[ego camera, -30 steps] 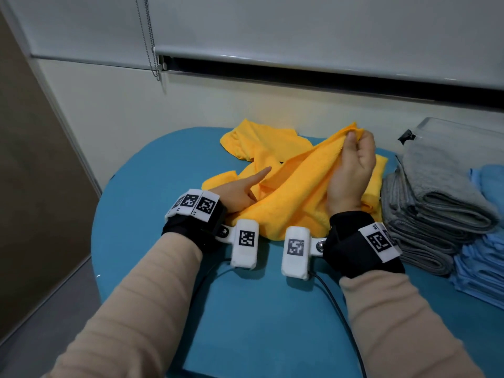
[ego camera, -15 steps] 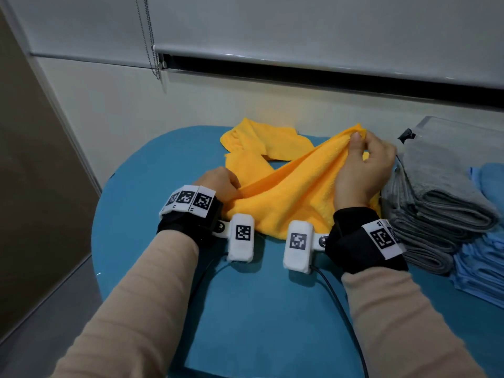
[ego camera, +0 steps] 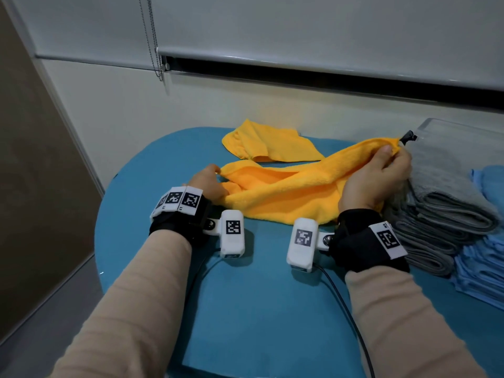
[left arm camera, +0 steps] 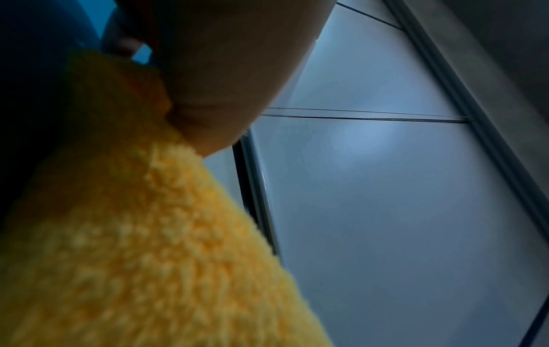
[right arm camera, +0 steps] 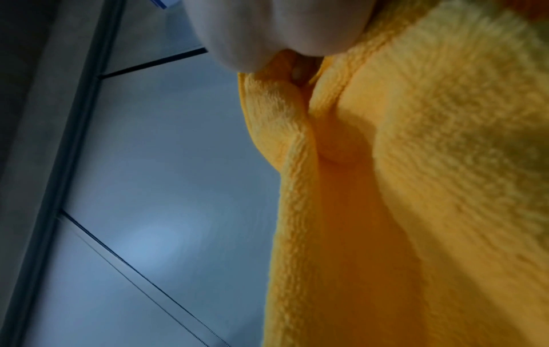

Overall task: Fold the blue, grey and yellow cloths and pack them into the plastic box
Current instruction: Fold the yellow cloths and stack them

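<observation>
A yellow cloth (ego camera: 286, 189) is stretched across the blue table (ego camera: 259, 309) between my two hands. My left hand (ego camera: 210, 181) grips its left end low near the table; the same cloth (left arm camera: 148, 234) fills the left wrist view under my palm. My right hand (ego camera: 381, 173) pinches the cloth's right corner, raised in front of the grey stack; the cloth (right arm camera: 415, 187) hangs below my fingers in the right wrist view. A second yellow cloth (ego camera: 267, 143) lies crumpled behind. Folded grey cloths (ego camera: 450, 214) and folded blue cloths (ego camera: 485, 268) are stacked at right. The clear plastic box (ego camera: 463, 132) stands behind them.
A wall with a lowered roller blind (ego camera: 300, 36) and its bead chain (ego camera: 152, 36) rises just behind the table. The table's rounded left edge (ego camera: 109, 214) drops to the floor. A cable (ego camera: 349, 309) runs back from the right wrist camera.
My hands have moved apart: the left went left with one end, the right went right toward the grey stack, drawing the bunched yellow cloth out long and off the cloth behind it.
</observation>
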A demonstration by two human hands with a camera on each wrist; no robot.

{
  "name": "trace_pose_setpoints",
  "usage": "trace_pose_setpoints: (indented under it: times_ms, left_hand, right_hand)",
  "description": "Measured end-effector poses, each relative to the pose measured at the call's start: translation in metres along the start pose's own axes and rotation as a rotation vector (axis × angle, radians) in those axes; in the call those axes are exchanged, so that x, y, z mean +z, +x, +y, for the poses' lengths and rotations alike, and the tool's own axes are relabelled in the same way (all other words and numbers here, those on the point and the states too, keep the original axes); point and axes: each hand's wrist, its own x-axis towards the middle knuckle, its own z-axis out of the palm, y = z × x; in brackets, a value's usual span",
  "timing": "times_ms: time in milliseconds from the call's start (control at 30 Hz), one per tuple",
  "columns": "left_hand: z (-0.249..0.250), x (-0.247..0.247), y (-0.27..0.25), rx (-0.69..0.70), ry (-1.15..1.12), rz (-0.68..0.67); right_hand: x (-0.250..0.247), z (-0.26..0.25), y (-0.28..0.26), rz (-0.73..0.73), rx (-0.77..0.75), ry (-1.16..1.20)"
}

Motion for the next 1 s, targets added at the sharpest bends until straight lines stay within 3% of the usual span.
trace_pose_setpoints:
  times_ms: [100, 267, 500, 667, 767, 867, 1000]
  left_hand:
    - [-0.001, 0.0, 0.0, 0.019, -0.021, -0.002]
    - [-0.006, -0.007, 0.002, -0.056, -0.198, 0.211]
    - [-0.007, -0.004, 0.003, -0.01, -0.236, 0.258]
    - [-0.007, -0.001, 0.007, 0.08, -0.214, 0.159]
    - [-0.006, 0.005, 0.01, 0.157, -0.198, 0.137]
    - [-0.005, 0.008, 0.01, 0.232, -0.19, 0.088]
    - [-0.001, 0.006, 0.007, 0.37, -0.124, -0.049]
  right_hand:
    - [0.001, 0.002, -0.001, 0.004, 0.037, -0.025]
    - [-0.003, 0.004, -0.002, 0.047, 0.057, -0.086]
    - [-0.003, 0.006, -0.002, 0.045, 0.08, -0.067]
    - [-0.002, 0.003, -0.005, 0.016, 0.034, -0.001]
    - [-0.003, -0.001, -0.01, -0.063, 0.029, 0.094]
    - [-0.005, -0.007, -0.012, -0.199, 0.052, 0.332]
    - [-0.005, -0.024, -0.015, -0.576, 0.149, 0.42]
